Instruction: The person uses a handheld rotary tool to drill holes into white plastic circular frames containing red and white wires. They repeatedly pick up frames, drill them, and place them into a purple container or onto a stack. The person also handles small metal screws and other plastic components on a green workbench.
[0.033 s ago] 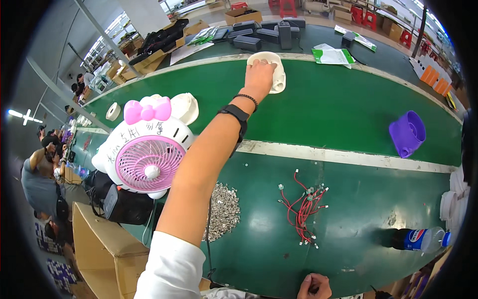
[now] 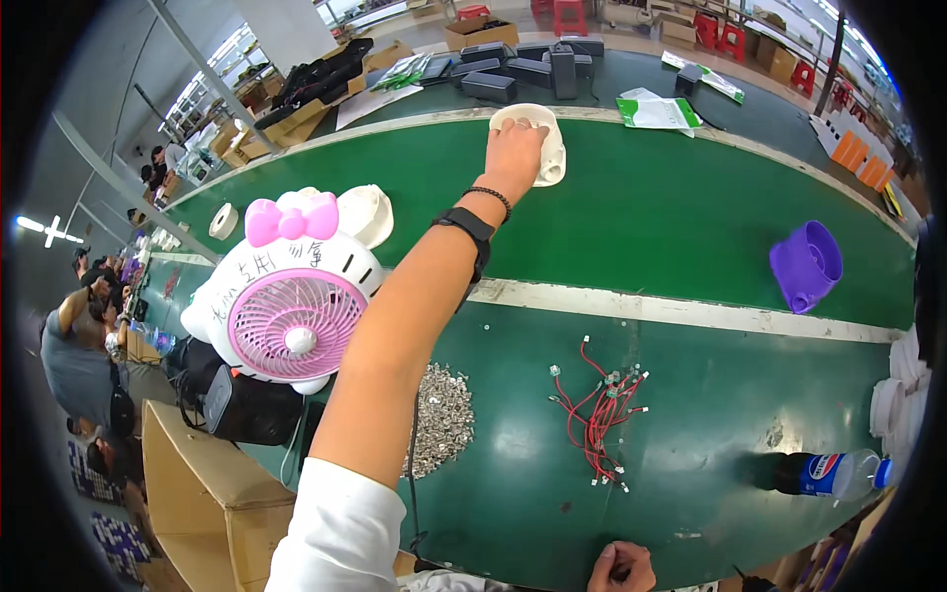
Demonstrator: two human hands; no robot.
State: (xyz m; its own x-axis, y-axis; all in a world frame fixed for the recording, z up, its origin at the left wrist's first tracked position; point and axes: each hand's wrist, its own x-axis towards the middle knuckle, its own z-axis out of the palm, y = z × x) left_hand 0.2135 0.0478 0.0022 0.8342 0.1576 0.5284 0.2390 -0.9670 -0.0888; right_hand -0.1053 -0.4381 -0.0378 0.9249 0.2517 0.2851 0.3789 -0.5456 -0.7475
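My left arm, with a dark watch and a beaded bracelet, stretches far across the bench. At its end my left hand (image 2: 515,158) grips a cream plastic housing (image 2: 552,158) lying on the green belt; the fingertips dip inside its rim and are partly hidden. My right hand (image 2: 622,566) rests at the near bench edge, fingers curled in a loose fist with nothing visible in it. A bundle of red wires with small white connectors (image 2: 598,426) lies ahead of it. Beside my left forearm is a heap of small metal parts (image 2: 444,422).
A white-and-pink fan (image 2: 296,316) stands left of my arm, near an open cardboard box (image 2: 187,483). A purple housing (image 2: 807,266) sits on the belt (image 2: 671,217) at right. A cola bottle (image 2: 834,475) lies near the right edge. Black boxes (image 2: 533,69) stand beyond the belt.
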